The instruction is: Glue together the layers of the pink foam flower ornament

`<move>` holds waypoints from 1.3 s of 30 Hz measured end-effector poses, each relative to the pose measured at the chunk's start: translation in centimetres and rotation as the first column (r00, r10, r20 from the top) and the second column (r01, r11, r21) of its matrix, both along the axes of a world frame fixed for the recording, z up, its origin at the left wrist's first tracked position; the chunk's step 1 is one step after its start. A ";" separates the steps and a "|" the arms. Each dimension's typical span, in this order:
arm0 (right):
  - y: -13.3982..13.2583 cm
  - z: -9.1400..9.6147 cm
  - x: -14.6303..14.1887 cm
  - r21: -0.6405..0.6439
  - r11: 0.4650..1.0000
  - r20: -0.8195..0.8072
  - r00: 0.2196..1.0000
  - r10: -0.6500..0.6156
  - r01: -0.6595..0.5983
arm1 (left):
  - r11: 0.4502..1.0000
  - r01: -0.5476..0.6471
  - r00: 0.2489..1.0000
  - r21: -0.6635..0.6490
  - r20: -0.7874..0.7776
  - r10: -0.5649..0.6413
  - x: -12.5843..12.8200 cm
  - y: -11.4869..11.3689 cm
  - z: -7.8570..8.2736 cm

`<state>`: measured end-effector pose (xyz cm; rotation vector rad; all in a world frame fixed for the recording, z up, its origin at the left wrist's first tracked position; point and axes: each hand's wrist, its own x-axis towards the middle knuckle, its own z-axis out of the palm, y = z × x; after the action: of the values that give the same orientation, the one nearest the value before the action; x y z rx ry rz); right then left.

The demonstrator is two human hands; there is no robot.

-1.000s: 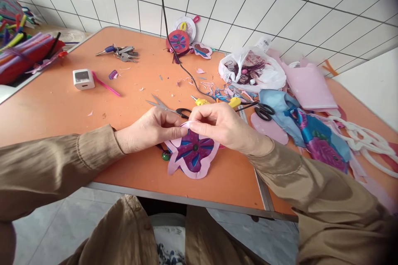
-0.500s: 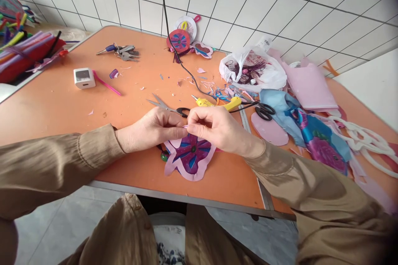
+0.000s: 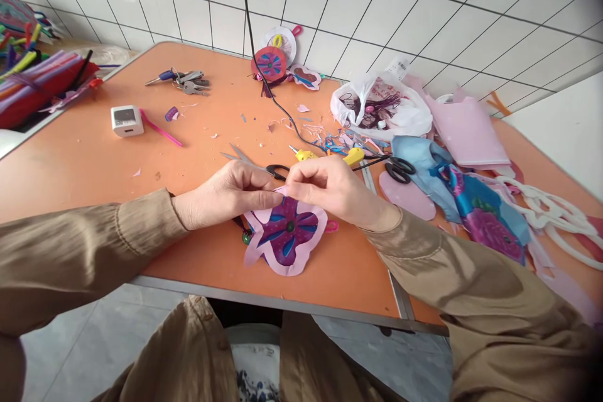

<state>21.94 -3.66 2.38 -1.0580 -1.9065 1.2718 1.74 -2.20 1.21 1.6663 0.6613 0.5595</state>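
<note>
A flower-shaped fabric ornament [image 3: 288, 245], purple and blue with a pink border, hangs low over the table's front part. My left hand [image 3: 230, 195] pinches the pink edging at its top, thumb against curled fingers. Just to the right, my right hand [image 3: 332, 191] also closes thumb and finger on that edging. A pink loop [image 3: 332, 226] sticks out on the ornament's right side, and a green bead [image 3: 247, 237] on a dark cord shows at its left. The fingertips cover part of the top edge. Black-handled scissors [image 3: 277, 171] lie open right behind my hands.
A yellow glue gun [image 3: 354, 156] with a black cord lies behind my right hand, among fabric scraps. Farther back are a white plastic bag [image 3: 405, 113] with tassels, keys [image 3: 188, 81] and finished ornaments [image 3: 269, 64]. Blue cloth [image 3: 419, 154] and a second pair of scissors [image 3: 400, 169] lie right.
My right fingertips have shifted slightly right along the pink edging, away from the left thumb. More of the ornament's upper right and its pink loop now show.
</note>
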 end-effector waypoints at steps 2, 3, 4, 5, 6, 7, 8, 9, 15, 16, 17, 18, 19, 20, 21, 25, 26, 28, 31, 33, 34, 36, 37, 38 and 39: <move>-0.2 0.1 -0.2 0.065 0.997 0.056 0.998 -0.031 0.027 | 1.000 0.006 1.000 -0.007 -0.013 -0.006 0.0 -0.1 0.2; -0.3 0.1 -0.3 0.083 0.996 0.060 0.997 -0.041 0.036 | 1.000 0.009 1.000 -0.015 -0.013 -0.009 -0.1 -0.1 0.3; -0.3 0.2 -0.4 0.082 0.995 0.052 0.997 -0.054 0.050 | 0.999 0.011 1.000 -0.030 -0.010 -0.011 -0.1 -0.1 0.4; -0.4 0.2 -0.5 0.068 0.995 0.033 0.997 -0.073 0.070 | 0.999 0.013 1.000 -0.051 -0.004 -0.013 -0.1 -0.1 0.4; -0.4 0.2 -0.5 0.046 0.994 0.010 0.995 -0.097 0.097 | 0.997 0.017 1.000 -0.076 0.006 -0.016 -0.2 -0.1 0.4; -0.4 0.2 -0.4 0.020 0.993 -0.013 0.993 -0.120 0.120 | 0.995 0.021 1.000 -0.098 0.015 -0.019 -0.2 0.0 0.3; -0.3 0.2 -0.4 -0.001 0.991 -0.032 0.990 -0.136 0.136 | 0.993 0.026 1.000 -0.119 0.020 -0.023 -0.3 0.0 0.1; -0.3 0.2 -0.3 -0.018 0.990 -0.046 0.989 -0.140 0.139 | 0.992 0.030 0.999 -0.125 0.021 -0.028 -0.3 0.1 -0.1; -0.2 0.0 0.0 -0.116 0.993 -0.167 0.986 0.015 -0.035 | 0.995 0.058 0.997 -0.081 0.047 -0.055 -0.2 0.4 -0.7; -0.2 0.1 0.0 -0.093 0.994 -0.154 0.987 0.034 -0.048 | 0.995 0.061 0.997 -0.076 0.050 -0.057 -0.1 0.3 -0.5; -0.3 0.1 -0.1 -0.059 0.997 -0.114 0.993 0.039 -0.046 | 0.996 0.062 0.997 -0.068 0.045 -0.059 0.0 0.2 -0.3; -0.4 0.2 -0.2 -0.022 0.999 -0.060 0.998 0.033 -0.034 | 0.997 0.061 0.998 -0.054 0.034 -0.059 0.0 0.1 -0.1; -0.4 0.3 -0.4 0.011 1.000 -0.007 1.000 0.021 -0.021 | 0.997 0.060 0.998 -0.042 0.018 -0.059 0.1 0.0 0.1; -0.5 0.3 -0.5 0.035 0.999 0.035 0.999 0.009 -0.010 | 0.997 0.063 0.998 -0.035 0.007 -0.063 0.2 -0.1 0.3; -0.5 0.4 -0.6 0.050 0.999 0.059 0.998 -0.007 0.004 | 0.997 0.069 0.998 -0.032 -0.002 -0.069 0.2 -0.2 0.4; -0.5 0.6 -0.3 0.002 1.000 -0.007 1.000 0.024 -0.024 | 0.994 0.092 0.996 -0.058 -0.006 -0.093 0.2 -0.1 0.3; -0.4 0.7 -0.1 -0.004 0.999 -0.028 0.998 0.053 -0.053 | 0.994 0.089 0.996 -0.062 -0.009 -0.090 0.2 0.0 0.2; -0.4 0.9 0.2 0.004 0.994 -0.015 0.994 0.110 -0.110 | 0.996 0.073 0.997 -0.056 -0.014 -0.074 0.1 0.1 0.2; -0.4 1.2 0.3 0.076 0.991 0.119 0.987 0.104 -0.114 | 0.997 0.057 0.998 -0.043 -0.024 -0.058 0.0 0.2 0.2; -0.4 1.2 0.3 0.118 0.989 0.179 0.981 0.071 -0.094 | 0.998 0.055 0.998 -0.045 -0.029 -0.056 -0.1 0.2 0.2; -0.4 1.3 0.2 0.137 0.987 0.185 0.981 0.057 -0.083 | 0.997 0.053 0.998 -0.049 -0.029 -0.054 -0.1 0.2 0.2; -0.4 1.3 0.2 0.186 0.981 0.162 0.986 0.033 -0.064 | 0.997 0.049 0.998 -0.063 -0.029 -0.051 -0.1 0.3 0.2; -0.4 1.3 0.2 0.225 0.973 0.143 0.990 0.021 -0.053 | 0.996 0.045 0.998 -0.073 -0.031 -0.047 -0.2 0.3 0.2; -0.4 1.3 0.2 0.275 0.961 0.126 0.992 0.008 -0.043 | 0.995 0.040 0.998 -0.087 -0.035 -0.043 -0.2 0.4 0.2; -0.5 1.3 0.2 0.328 0.944 0.118 0.993 -0.002 -0.037 | 0.994 0.035 0.998 -0.103 -0.041 -0.039 -0.2 0.4 0.2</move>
<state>22.13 -4.11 3.66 -0.9567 -2.1285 0.8709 1.54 -1.78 1.40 1.5948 0.6781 0.4570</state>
